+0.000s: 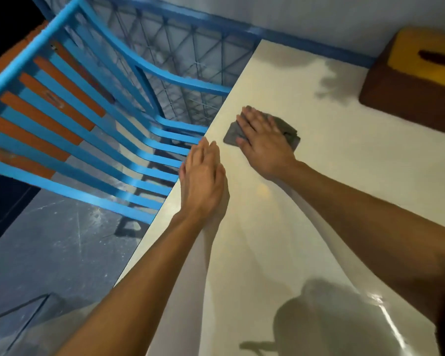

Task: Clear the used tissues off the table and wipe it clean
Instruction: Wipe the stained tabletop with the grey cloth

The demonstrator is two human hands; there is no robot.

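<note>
A folded grey cloth (289, 128) lies flat on the cream table (344, 176) near its left edge. My right hand (263, 142) presses down on the cloth with its fingers spread flat. My left hand (203, 181) rests edge-on along the table's left rim, fingers straight and together, holding nothing. No tissues show on the table.
A brown and yellow tissue box (411, 80) stands at the far right against the wall. A blue slatted chair (88, 129) stands just left of the table edge, over a grey floor (49, 240). Glare and shadow mark the near part of the table.
</note>
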